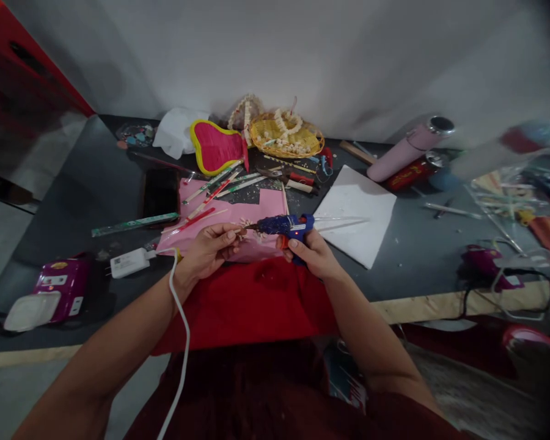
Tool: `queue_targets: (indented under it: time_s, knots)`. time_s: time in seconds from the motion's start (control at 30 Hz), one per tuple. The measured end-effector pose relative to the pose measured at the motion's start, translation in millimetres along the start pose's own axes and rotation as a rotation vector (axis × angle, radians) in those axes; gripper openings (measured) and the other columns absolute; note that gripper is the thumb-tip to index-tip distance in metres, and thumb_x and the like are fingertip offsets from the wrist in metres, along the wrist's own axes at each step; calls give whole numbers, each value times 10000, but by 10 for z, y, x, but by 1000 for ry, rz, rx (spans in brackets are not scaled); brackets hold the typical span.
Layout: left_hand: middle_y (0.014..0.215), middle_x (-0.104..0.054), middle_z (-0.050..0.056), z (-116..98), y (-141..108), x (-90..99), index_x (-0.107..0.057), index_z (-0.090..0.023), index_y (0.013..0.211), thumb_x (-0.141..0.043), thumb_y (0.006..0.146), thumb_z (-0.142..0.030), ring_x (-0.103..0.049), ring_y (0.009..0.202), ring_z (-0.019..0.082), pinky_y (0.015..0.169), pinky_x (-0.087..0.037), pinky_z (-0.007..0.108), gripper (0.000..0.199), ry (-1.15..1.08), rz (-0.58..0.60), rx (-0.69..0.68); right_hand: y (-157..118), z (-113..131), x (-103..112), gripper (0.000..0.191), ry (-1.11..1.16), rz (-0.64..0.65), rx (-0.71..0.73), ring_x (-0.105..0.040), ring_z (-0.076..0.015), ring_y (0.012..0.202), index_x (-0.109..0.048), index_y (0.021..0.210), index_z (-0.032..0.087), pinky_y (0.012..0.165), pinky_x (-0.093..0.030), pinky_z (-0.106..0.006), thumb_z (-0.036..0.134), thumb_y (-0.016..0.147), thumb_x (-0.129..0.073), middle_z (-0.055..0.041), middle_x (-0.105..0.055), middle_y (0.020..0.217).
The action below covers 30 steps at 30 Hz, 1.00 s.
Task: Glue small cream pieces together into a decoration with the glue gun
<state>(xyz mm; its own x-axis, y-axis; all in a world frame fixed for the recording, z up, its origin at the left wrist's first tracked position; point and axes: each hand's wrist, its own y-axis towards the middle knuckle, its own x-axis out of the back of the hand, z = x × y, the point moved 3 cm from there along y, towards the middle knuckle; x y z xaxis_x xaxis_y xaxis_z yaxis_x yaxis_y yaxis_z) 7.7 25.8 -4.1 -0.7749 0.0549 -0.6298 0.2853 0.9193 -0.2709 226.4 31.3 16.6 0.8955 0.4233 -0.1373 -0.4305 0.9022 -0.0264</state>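
Observation:
My right hand (315, 252) is wrapped round a blue hot glue gun (284, 225), its nozzle pointing left and a clear glue stick (343, 220) out of its back. My left hand (216, 244) pinches a small, thin pale piece (239, 231) right at the nozzle; its exact kind is too small to tell. Beneath both hands lie pink sheets (270, 206) and a red cloth (261, 305). Small pale bits (256, 231) sit behind the nozzle on the pink sheet. Chopsticks in printed wrappers (220, 183) lie beyond my left hand.
At the back are a yellow wicker basket (318, 148) with pale pieces and a pink heart-shaped item with yellow rim (217, 146). A white sheet (357, 214), pink flask (410, 150) and red can (415, 171) are rightward. A white charger (131, 263) and cable (186, 330) are left.

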Motion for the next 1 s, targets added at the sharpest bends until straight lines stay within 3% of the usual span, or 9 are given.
queue_targets:
  time_s: [0.33, 1.0]
  knots:
    - [763, -696, 39, -8, 6, -9, -716, -121, 861, -812, 603, -232, -586, 537, 54, 504, -480, 149, 297, 25, -52, 16, -31, -77, 31, 289, -231, 0, 47, -489, -93, 615, -471, 995, 201, 579, -448, -255, 452, 867, -535, -25, -563, 845]
    - [771, -699, 37, 6, -6, 6, -718, -134, 863, -792, 635, -223, -592, 539, 56, 512, -492, 151, 255, 46, -37, 14, -43, -83, 41, 280, -344, 5, 77, -483, -104, 630, -479, 985, 200, 607, -448, -269, 454, 875, -518, -18, -532, 813]
